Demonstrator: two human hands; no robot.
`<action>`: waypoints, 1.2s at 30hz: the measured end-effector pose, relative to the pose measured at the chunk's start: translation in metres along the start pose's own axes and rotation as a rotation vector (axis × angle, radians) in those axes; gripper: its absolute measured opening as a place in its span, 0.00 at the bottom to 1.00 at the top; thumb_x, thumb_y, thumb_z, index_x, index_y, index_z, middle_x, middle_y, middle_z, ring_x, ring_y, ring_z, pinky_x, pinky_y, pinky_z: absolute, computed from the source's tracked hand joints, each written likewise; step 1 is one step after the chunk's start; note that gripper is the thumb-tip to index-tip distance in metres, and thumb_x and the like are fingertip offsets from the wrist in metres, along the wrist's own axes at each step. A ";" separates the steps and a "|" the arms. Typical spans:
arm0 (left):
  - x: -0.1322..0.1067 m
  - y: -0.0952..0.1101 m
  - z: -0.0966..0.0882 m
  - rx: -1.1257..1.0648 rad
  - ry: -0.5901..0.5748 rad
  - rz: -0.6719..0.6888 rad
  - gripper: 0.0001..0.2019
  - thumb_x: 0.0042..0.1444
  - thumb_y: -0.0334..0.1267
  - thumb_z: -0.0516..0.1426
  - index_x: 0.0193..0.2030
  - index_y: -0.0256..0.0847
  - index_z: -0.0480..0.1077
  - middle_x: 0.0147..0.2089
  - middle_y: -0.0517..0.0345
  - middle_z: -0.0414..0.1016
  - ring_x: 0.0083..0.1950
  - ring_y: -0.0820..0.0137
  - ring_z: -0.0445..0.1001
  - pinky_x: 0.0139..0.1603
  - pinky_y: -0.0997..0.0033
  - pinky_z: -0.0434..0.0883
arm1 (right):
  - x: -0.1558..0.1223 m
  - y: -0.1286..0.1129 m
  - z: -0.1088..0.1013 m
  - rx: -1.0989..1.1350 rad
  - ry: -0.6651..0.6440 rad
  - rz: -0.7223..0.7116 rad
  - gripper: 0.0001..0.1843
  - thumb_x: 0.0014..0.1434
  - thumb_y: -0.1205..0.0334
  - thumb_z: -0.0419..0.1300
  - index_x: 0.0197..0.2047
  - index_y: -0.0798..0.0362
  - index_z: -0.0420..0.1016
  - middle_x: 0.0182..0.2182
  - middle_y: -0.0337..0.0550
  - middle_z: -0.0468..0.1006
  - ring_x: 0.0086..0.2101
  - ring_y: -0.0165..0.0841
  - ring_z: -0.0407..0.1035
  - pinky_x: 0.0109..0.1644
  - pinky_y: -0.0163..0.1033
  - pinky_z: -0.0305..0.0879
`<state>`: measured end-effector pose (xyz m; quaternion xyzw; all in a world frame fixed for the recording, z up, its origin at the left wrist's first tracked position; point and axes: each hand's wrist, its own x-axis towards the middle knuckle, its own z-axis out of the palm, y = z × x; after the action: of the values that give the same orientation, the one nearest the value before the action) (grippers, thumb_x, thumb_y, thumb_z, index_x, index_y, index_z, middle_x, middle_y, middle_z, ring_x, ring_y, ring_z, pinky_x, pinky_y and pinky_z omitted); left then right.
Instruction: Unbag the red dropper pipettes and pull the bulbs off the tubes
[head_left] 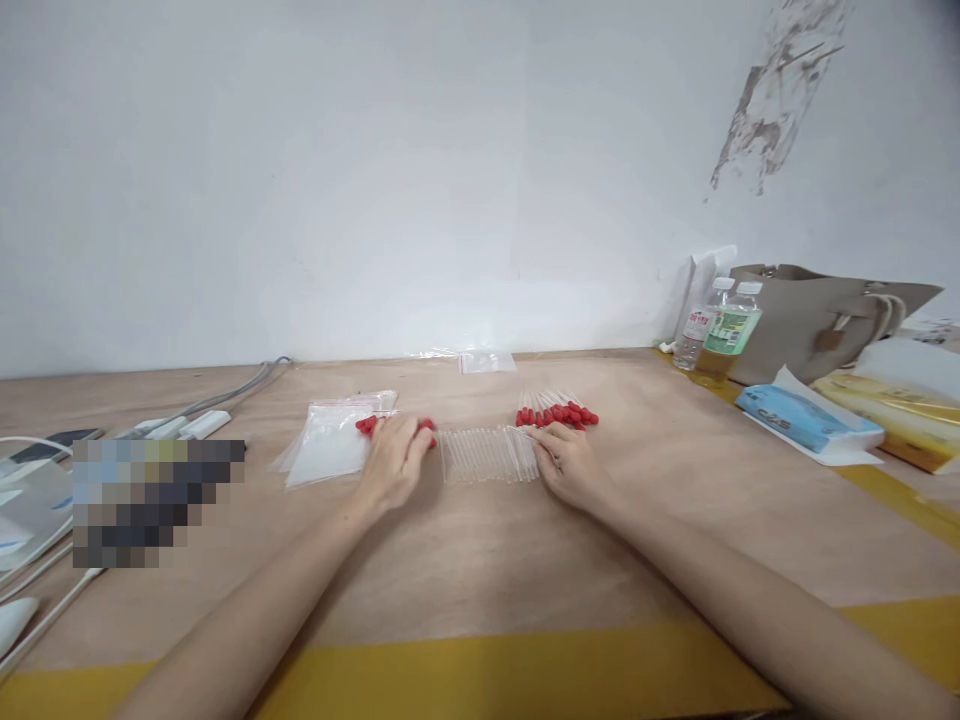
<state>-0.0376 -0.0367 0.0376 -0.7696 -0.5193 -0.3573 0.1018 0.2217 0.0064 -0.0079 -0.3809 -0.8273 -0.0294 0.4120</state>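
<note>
Clear plastic tubes [487, 455], laid side by side in a flat row at mid-tabletop [480, 560], between both hands. Left hand [395, 460]: palm down, fingers loosely curled over a small cluster of red-bulbed droppers [367, 425], likely to keep them gathered. Right hand [568, 465]: fingertips resting at the row's right end, seemingly steadying it; no firm pinch discernible. Second dropper bundle [556, 410] just behind. Zip bags [330, 445] left of the row, bottles [716, 325] far right.

2 bare forearms extended forward, converging toward centre | left hand [395, 458] laid palm-down, fingers loosely curled | right hand [566, 462] laid palm-down, fingers pointed inward | hands kept apart
</note>
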 end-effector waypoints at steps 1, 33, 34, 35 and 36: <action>0.007 -0.008 -0.007 0.005 0.038 -0.060 0.12 0.59 0.37 0.42 0.40 0.40 0.64 0.31 0.56 0.70 0.36 0.66 0.67 0.40 0.64 0.60 | 0.003 -0.002 0.002 -0.003 -0.028 0.031 0.15 0.57 0.68 0.47 0.44 0.55 0.70 0.30 0.43 0.73 0.31 0.30 0.66 0.37 0.37 0.53; 0.018 -0.093 -0.012 0.187 0.207 -0.226 0.17 0.59 0.43 0.42 0.39 0.38 0.68 0.40 0.52 0.73 0.45 0.64 0.67 0.49 0.64 0.60 | 0.043 0.001 -0.003 -0.278 -0.115 0.276 0.15 0.58 0.58 0.47 0.38 0.50 0.74 0.35 0.46 0.74 0.37 0.35 0.63 0.42 0.44 0.43; 0.013 -0.080 -0.009 0.168 0.216 -0.132 0.15 0.58 0.41 0.44 0.38 0.39 0.69 0.40 0.53 0.73 0.44 0.64 0.67 0.49 0.63 0.60 | 0.045 0.011 -0.007 -0.275 -0.116 0.315 0.14 0.57 0.60 0.48 0.38 0.50 0.74 0.34 0.45 0.74 0.37 0.34 0.64 0.41 0.43 0.43; 0.006 -0.066 -0.005 0.138 0.183 -0.033 0.13 0.58 0.40 0.46 0.37 0.40 0.68 0.39 0.53 0.73 0.43 0.65 0.67 0.49 0.63 0.60 | 0.046 0.019 -0.011 -0.272 -0.137 0.338 0.13 0.56 0.61 0.49 0.37 0.50 0.74 0.33 0.44 0.74 0.37 0.34 0.63 0.40 0.42 0.43; 0.000 -0.051 -0.001 0.101 0.109 0.069 0.11 0.57 0.39 0.47 0.37 0.40 0.69 0.38 0.54 0.73 0.42 0.66 0.67 0.48 0.63 0.60 | 0.047 0.027 -0.013 -0.269 -0.167 0.340 0.13 0.55 0.61 0.50 0.36 0.50 0.75 0.32 0.44 0.74 0.37 0.34 0.63 0.40 0.42 0.43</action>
<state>-0.0826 -0.0145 0.0274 -0.7603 -0.5038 -0.3681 0.1808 0.2302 0.0490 0.0262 -0.5674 -0.7711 -0.0379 0.2864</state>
